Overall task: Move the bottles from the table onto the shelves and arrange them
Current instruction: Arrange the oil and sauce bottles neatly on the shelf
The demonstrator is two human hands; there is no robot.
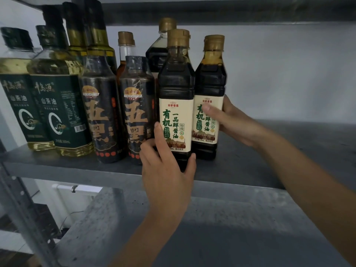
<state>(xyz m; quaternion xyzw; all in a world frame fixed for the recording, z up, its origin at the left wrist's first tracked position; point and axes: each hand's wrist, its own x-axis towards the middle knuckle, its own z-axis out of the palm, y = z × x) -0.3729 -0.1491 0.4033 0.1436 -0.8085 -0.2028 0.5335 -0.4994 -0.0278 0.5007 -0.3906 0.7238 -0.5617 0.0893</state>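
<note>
On grey shelf [269,166], pale wall [279,74] behind, left grip [165,170] round front bottle [176,89], right grip [231,120] round rear bottle [210,81]

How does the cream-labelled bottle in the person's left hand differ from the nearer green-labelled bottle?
The cream-labelled bottle holds dark, almost black liquid; the green-labelled bottle holds clear golden liquid. The cream-labelled bottle has a tan cap, the green-labelled bottle a dark one. The left hand grips the cream-labelled bottle low down; no hand touches the green-labelled bottle. Both are upright on the same shelf.
</note>
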